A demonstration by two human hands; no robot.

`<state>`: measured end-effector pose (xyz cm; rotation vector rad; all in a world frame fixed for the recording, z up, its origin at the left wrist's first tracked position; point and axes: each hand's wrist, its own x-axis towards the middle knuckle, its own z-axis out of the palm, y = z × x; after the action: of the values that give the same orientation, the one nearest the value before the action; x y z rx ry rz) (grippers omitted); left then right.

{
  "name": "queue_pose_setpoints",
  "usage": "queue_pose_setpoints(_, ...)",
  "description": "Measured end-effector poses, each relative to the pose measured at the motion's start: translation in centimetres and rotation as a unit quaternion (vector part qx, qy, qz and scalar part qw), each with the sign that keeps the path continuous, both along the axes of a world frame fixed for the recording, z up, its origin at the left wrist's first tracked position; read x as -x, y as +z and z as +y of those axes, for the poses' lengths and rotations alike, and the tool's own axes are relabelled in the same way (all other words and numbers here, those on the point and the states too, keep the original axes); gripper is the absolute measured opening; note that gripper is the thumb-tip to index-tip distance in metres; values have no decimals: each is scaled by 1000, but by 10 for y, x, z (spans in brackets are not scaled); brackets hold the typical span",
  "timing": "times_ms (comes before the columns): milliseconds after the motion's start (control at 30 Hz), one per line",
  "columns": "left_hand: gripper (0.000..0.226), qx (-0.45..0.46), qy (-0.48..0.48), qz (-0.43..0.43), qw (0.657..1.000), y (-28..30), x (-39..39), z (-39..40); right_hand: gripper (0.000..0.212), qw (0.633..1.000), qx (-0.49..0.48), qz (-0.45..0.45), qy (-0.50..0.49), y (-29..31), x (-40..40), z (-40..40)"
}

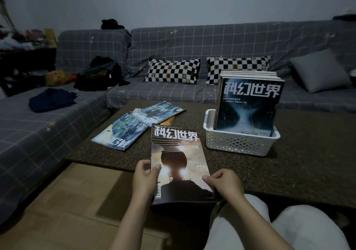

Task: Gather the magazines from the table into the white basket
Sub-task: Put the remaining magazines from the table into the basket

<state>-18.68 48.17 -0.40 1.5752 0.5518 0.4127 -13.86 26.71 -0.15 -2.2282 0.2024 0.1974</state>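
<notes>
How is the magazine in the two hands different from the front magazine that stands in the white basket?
The held magazine is gripped by the left hand and right hand over the table edge, tilted; the front basket magazine stands nearly upright in the white basket. The held cover is orange-brown with a dark round shape; the basket cover is dark blue with a pale funnel. Both carry the same white title characters.

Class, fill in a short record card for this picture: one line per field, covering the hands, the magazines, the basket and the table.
left hand: grips the left edge of the held magazine
right hand: pinches its lower right edge
magazines on table: two blue ones overlapping, an orange one peeking from under them
white basket: holds a stack of upright magazines
table: dark, speckled top
</notes>
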Motion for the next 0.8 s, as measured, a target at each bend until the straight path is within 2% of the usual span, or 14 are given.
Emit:
queue_pose_setpoints(133,13,43,-48,-80,995,27,-2,-8,26,975,-224,-9,-9,20,-3,-9)
queue_pose_setpoints(300,10,52,-105,-146,982,73,-17,-25,26,947,-314,-68,-5,59,-15,-26)
queue_pose_setpoints(433,11,25,-139,-178,974,105,-39,-36,22,937,-334,-105,13,85,-32,-46)
queue_pose_setpoints(567,13,-30,-152,-178,972,119,-81,-56,17,930,-318,-180,-26,108,-57,-70)
queue_pose_setpoints(700,13,0,-161,-190,969,119,-132,-84,18,925,-300,-225,-65,115,-87,-93)
queue_pose_setpoints(800,13,-15,-154,-184,971,116,-167,-103,16,925,-267,-254,-91,116,-110,-113)
